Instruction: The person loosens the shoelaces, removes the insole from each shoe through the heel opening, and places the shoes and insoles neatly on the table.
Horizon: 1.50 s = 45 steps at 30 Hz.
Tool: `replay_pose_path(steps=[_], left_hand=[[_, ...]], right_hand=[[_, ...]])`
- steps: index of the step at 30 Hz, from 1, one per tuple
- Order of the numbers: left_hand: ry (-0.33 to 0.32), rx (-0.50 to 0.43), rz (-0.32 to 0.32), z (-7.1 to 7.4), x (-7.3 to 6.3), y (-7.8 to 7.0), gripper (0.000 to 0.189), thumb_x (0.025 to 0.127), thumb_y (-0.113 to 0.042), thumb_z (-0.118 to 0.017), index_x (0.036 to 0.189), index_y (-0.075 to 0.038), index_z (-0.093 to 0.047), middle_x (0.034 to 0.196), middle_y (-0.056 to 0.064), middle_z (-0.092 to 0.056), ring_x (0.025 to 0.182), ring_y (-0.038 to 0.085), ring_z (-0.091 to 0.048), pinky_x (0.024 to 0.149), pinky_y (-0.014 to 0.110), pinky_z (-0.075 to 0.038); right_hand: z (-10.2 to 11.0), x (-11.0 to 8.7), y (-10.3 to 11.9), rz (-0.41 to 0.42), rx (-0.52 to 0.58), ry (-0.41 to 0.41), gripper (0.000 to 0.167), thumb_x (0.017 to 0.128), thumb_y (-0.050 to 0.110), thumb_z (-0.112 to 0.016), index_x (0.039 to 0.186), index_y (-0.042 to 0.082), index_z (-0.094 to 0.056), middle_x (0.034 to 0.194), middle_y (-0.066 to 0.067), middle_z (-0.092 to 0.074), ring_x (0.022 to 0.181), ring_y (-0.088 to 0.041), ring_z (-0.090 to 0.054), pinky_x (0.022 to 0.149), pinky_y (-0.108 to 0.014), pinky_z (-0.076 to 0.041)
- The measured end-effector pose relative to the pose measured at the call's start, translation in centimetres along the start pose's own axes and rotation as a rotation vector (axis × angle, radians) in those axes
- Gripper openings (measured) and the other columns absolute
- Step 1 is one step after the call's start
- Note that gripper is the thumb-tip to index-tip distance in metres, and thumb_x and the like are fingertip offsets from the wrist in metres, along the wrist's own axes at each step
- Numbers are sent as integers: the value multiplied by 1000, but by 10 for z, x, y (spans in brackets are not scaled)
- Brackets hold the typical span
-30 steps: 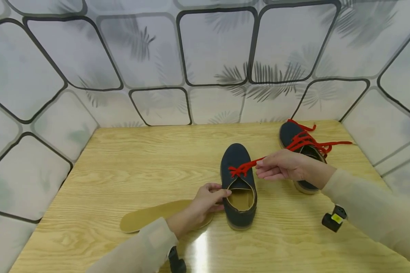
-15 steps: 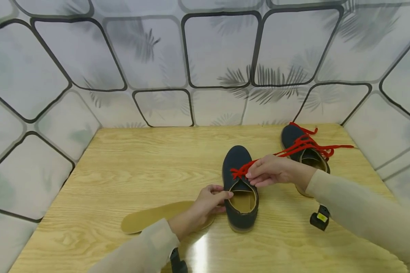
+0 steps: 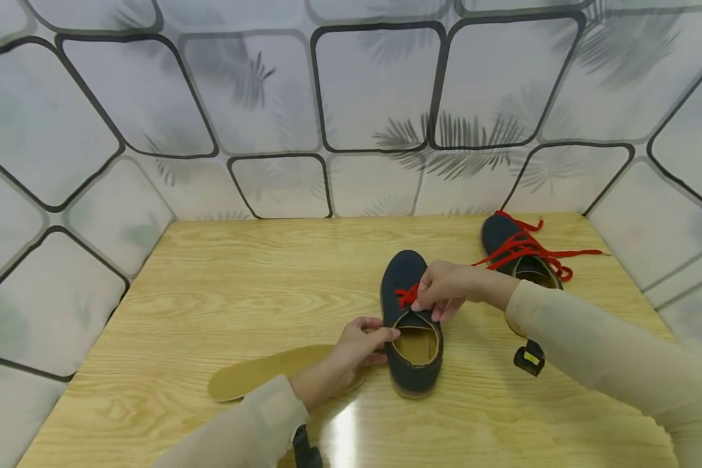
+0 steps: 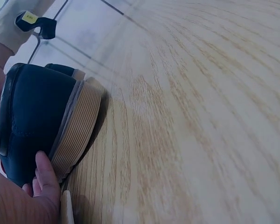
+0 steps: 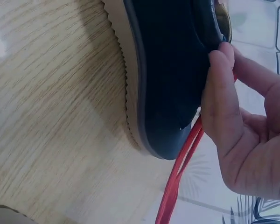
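Standing toe toward the back edge of the table: navy shoe, probably light, soft-uppered, stiff-soled, best held at the collar; left hand gripping its side, right hand pinching the flap by red laces.

Taking the head view as the dial, a pale wood-grain tabletop spans the lower half, a white glare streak on it at 6 o'clock. A tan insole lies at 7, partly covered, its bare end towards 8. A navy sneaker sits at 3, toe towards 11. The white backdrop carries black and grey rounded outlines, with palm-frond prints at 11 and between 1 and 2.
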<state>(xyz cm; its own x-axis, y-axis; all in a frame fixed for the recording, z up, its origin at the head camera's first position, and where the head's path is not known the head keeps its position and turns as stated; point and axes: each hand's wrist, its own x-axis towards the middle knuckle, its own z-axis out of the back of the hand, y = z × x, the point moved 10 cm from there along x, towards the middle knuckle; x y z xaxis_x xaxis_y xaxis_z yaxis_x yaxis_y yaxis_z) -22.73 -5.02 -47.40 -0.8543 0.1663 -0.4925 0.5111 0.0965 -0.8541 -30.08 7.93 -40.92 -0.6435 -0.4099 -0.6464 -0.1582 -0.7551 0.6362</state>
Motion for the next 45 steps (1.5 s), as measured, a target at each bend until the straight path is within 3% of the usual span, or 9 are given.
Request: replay_pose_path(steps=[5, 10, 13, 18, 26, 32, 35, 39, 45], left_hand=[[-6, 3, 1, 1, 3, 2, 56, 79, -16, -71, 123, 4, -44, 103, 10, -53, 81, 16, -55, 68, 27, -56], [-18, 18, -2, 2, 2, 0, 56, 79, -17, -71, 123, 4, -45, 100, 8, -53, 78, 15, -53, 65, 25, -55], [-19, 21, 0, 2, 2, 0, 55, 79, -16, -71, 123, 3, -45, 99, 7, -53, 76, 14, -52, 64, 25, -55], [-14, 21, -1, 1, 2, 1, 54, 79, -16, -71, 122, 3, -45, 99, 7, -52, 76, 14, -52, 64, 24, -55], [-9, 11, 5, 0, 1, 1, 53, 79, -16, -71, 122, 3, -44, 97, 7, -52, 75, 14, -52, 63, 24, -55], [-16, 11, -7, 0, 3, 0, 53, 79, -15, -71, 121, 4, -45, 97, 7, -52, 74, 13, -51, 61, 23, -54], [-20, 10, -5, 0, 4, 0, 54, 78, -15, -70, 121, 4, -44, 98, 7, -53, 75, 14, -52, 62, 23, -54], [-13, -4, -4, -1, 5, -1, 54, 78, -14, -70, 122, 4, -43, 99, 8, -52, 77, 15, -54, 65, 26, -56], [2, 10, 12, -3, 7, -1, 55, 79, -13, -70, 123, 5, -43, 100, 9, -51, 76, 15, -55, 68, 27, -56]], right_hand=[[-3, -1, -1, 32, -6, 84, 11, 87, 7, -56, 82, 2, -65, 102, -9, -69, 59, -9, -61, 62, -27, -57], [-2, -1, -7, 69, 90, 139, 13, 90, 9, -52, 91, 0, -61, 95, -11, -61, 67, -12, -61, 67, -28, -58], [-1, -1, -9, 95, 120, 118, 11, 89, 8, -53, 92, 0, -59, 89, -10, -62, 67, -12, -62, 67, -30, -58], [0, -1, -5, 149, 58, 75, 11, 87, 7, -53, 93, -1, -59, 74, -8, -61, 62, -12, -61, 65, -33, -58], [0, 2, -4, 140, 59, 20, 20, 94, 14, -50, 80, 1, -56, 73, -7, -55, 58, -13, -59, 60, -33, -58], [4, 4, -1, 188, 35, -98, 22, 92, 19, -56, 76, 5, -57, 69, -4, -54, 56, -13, -56, 61, -34, -57], [7, 3, -1, 225, 120, -121, 20, 93, 18, -57, 81, 3, -60, 73, -4, -55, 63, -14, -56, 66, -33, -55], [6, 3, -6, 252, 348, -61, 17, 95, 13, -51, 88, 0, -59, 81, -4, -54, 71, -15, -54, 70, -27, -51], [1, 3, -21, 206, 589, 2, 13, 95, 12, -49, 87, 7, -58, 82, -1, -56, 74, -13, -54, 74, -24, -50]])
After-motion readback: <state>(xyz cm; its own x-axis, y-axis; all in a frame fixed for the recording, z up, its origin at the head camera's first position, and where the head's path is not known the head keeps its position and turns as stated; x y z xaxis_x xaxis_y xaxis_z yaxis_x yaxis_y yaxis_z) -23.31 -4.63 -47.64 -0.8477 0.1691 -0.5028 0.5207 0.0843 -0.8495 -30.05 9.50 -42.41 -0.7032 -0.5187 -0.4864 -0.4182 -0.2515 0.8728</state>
